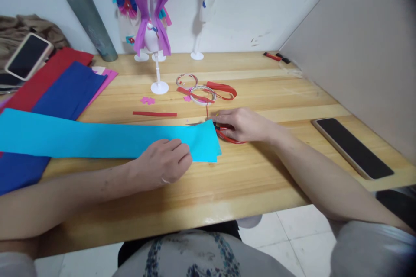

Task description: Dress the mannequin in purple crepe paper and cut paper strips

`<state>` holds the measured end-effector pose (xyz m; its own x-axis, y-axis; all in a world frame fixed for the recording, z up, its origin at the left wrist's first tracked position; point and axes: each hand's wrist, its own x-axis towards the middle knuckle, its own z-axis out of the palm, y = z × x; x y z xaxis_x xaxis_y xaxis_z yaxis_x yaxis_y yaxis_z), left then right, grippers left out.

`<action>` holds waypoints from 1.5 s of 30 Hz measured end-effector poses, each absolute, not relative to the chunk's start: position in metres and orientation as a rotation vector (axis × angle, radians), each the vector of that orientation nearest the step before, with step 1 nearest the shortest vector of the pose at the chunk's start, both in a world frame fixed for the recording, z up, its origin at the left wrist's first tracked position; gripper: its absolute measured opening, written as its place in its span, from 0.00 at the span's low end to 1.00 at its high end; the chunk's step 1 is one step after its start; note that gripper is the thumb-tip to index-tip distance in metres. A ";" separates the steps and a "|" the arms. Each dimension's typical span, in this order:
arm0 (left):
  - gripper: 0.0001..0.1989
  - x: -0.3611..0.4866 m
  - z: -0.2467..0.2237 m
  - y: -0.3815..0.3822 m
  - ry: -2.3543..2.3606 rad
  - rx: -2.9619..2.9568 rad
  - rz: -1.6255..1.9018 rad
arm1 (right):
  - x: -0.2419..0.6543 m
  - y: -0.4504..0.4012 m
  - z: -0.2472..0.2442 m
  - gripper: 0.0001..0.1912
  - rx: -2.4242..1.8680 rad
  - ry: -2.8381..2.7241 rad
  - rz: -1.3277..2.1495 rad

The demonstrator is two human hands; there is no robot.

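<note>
A long strip of turquoise crepe-like paper (104, 140), folded in layers, stretches from the left edge to the middle of the table. My left hand (167, 162) is closed on its lower edge near the right end, fingertips hidden beneath the knuckles. Just past that end, my right hand (242, 124) has its fingers bent over red-handled scissors (231, 140). The scissors' dark pivot touches or nearly touches the paper's end; the blades are mostly hidden. A thin red strip (154, 114) and a pink flower cutout (147, 100) lie behind the paper.
Tape rolls (203, 95) and a red paper strip (224, 88) lie beyond my right hand. Mannequin stands (159, 88) and a bottle (97, 30) are at the wall. Red and blue sheets (69, 88) lie left, a phone (354, 147) right.
</note>
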<state>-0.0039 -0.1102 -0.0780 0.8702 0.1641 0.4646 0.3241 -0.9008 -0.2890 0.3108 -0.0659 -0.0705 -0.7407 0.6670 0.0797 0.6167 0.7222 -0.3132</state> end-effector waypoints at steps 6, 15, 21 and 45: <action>0.15 -0.003 -0.080 -0.109 -0.368 -2.668 -0.642 | 0.310 -0.066 -0.069 0.25 -1.022 -2.745 0.420; 0.14 -0.004 -0.075 -0.110 -0.409 -2.675 -0.653 | 0.309 -0.071 -0.067 0.23 -1.140 -2.746 0.286; 0.15 -0.004 -0.072 -0.112 -0.420 -2.684 -0.731 | 0.305 -0.072 -0.067 0.24 -1.150 -2.738 0.315; 0.14 -0.003 -0.073 -0.116 -0.408 -2.663 -0.695 | 0.288 -0.079 -0.062 0.09 -1.198 -2.762 0.413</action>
